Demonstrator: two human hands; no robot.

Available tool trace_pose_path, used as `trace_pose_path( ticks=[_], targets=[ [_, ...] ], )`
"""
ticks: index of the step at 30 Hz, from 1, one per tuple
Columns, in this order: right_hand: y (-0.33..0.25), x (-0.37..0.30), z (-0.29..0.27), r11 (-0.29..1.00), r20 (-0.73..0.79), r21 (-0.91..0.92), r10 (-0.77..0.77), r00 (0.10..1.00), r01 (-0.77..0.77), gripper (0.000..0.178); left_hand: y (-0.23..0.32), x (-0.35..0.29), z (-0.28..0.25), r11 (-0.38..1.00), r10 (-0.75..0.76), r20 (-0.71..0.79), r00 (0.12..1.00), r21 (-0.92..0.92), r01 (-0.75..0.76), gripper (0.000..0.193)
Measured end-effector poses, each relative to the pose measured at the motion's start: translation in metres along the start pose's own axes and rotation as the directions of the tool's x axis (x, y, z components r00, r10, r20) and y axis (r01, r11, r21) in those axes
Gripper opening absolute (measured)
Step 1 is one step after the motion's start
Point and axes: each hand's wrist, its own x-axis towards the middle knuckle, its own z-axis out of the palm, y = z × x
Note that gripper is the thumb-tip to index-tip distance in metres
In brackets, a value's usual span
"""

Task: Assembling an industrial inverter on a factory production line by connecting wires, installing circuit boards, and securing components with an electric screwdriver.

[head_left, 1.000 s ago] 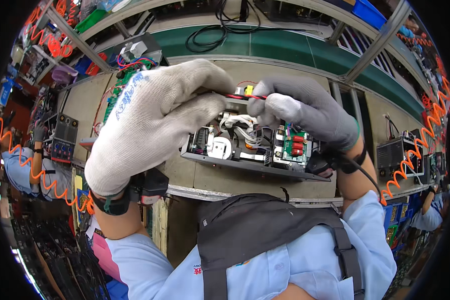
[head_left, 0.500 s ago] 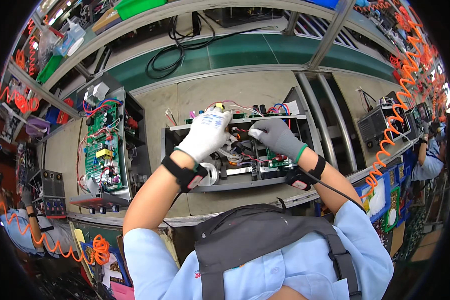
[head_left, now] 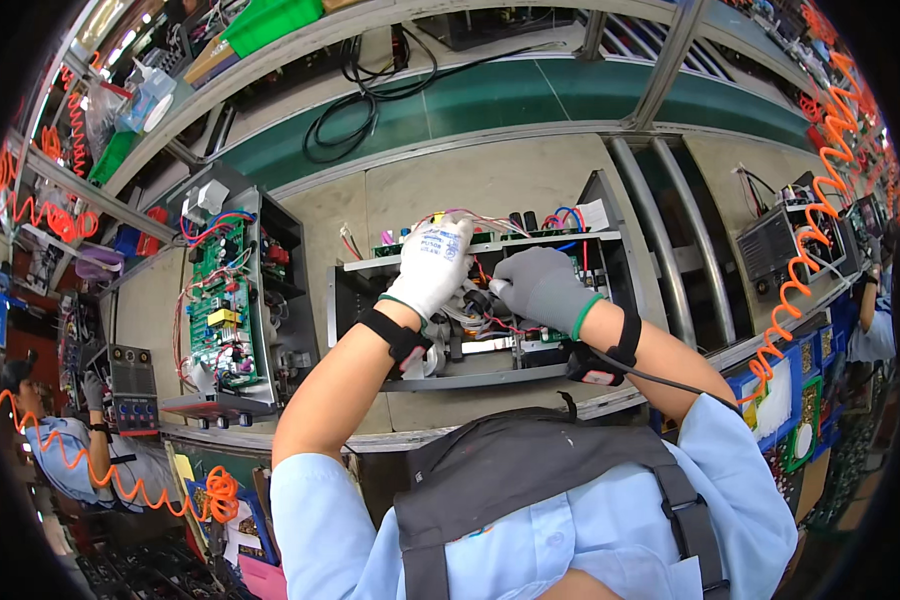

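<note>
An open metal chassis (head_left: 470,379) lies in front of me, with wires and a circuit board inside. My left hand (head_left: 430,262), in a white glove, reaches over its far rail with the fingers curled down among wires; whatever they grip is hidden. On the right, my right hand (head_left: 547,286), in a grey glove, is closed in a pinch above the middle of the chassis. Its fingertips are close to a red wire (head_left: 482,270), and I cannot make out what is between them. Bundled grey cables (head_left: 465,308) lie below the hands.
To the left stands another open chassis with a green circuit board (head_left: 220,310). Metal rollers (head_left: 660,240) cross the bench at right, with another unit (head_left: 778,245) beyond. A black cable (head_left: 370,95) lies coiled at the back. Orange coiled hoses (head_left: 832,180) hang at right. Co-workers (head_left: 70,445) are at both sides.
My right hand has moved left and nearer, its fingertips lower into the chassis and more curled. My left hand stays at the far rail. The whole view has shifted slightly.
</note>
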Motion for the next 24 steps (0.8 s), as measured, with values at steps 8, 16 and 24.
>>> trace_pose_path(
  ticks=[8,16,24],
  targets=[
    [-0.008,0.007,0.002,0.993,-0.007,-0.072,0.098,0.995,-0.098,0.027,-0.002,-0.002,0.002,0.995,0.083,0.045,0.995,-0.051,-0.081,0.027],
    [0.000,-0.002,0.006,0.991,-0.274,0.108,-0.041,0.961,0.073,0.028,-0.002,0.006,-0.011,0.941,0.200,0.031,0.979,-0.283,-0.183,0.036],
    [0.029,-0.101,-0.015,0.972,-0.543,0.155,-0.065,0.837,0.176,0.036,0.015,0.001,0.011,0.919,0.310,0.026,0.950,0.248,-0.307,0.047]
  ],
)
